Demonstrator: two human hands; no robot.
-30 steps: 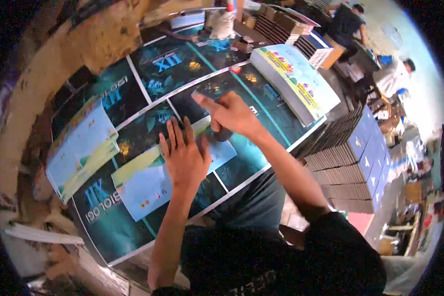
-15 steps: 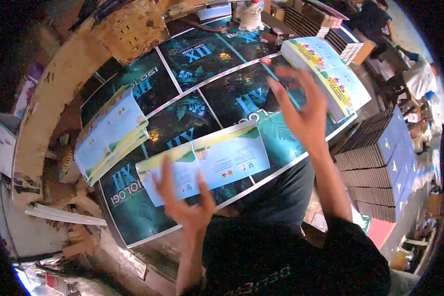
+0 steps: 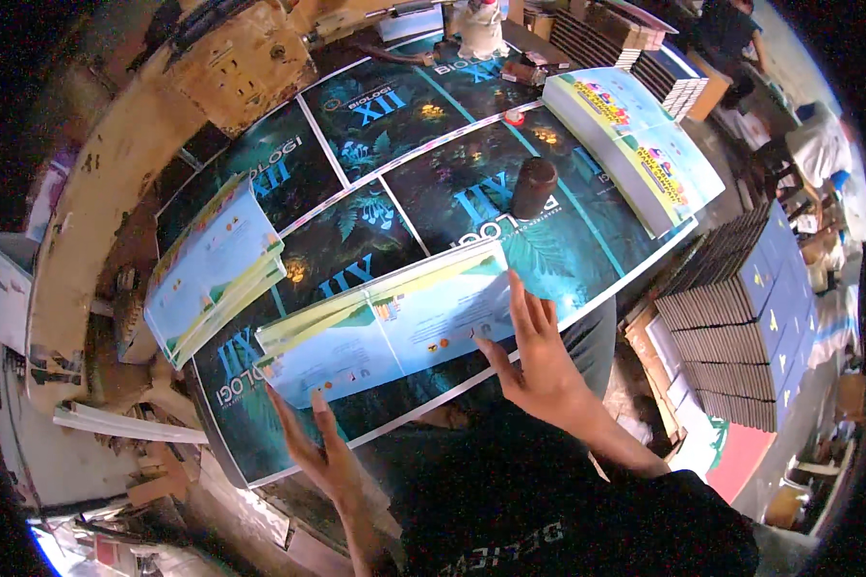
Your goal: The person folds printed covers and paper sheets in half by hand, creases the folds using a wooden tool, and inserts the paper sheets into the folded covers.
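Note:
A short stack of light-blue printed cover sheets point(image 3: 394, 332) with a yellow-green band lies crosswise before me; its layered edges fan slightly along the far side. At its near left corner is my left hand point(image 3: 322, 452), thumb apart from the straight fingers. My right hand point(image 3: 544, 370) is at the right end, fingers stretched along that edge and thumb near the lower edge. Neither hand is closed around the sheets. Beyond the right end stands a dark brown cylinder point(image 3: 535, 188). To the left lies another pile of similar sheets point(image 3: 216, 264).
Large dark-green printed sheets point(image 3: 375, 115) cover the work surface. At its right edge rests a thick stack of blue-and-yellow covers point(image 3: 635, 144). Stacked blue-covered books point(image 3: 731, 317) stand to the right. A white bag-like container point(image 3: 481, 34) is at the back. Another person point(image 3: 726, 43) is far right.
Both hands have come down to the two ends of the sheets, the right one moving nearer to me. More layered sheets show in the stack. The dark cylinder now shows where the right hand was.

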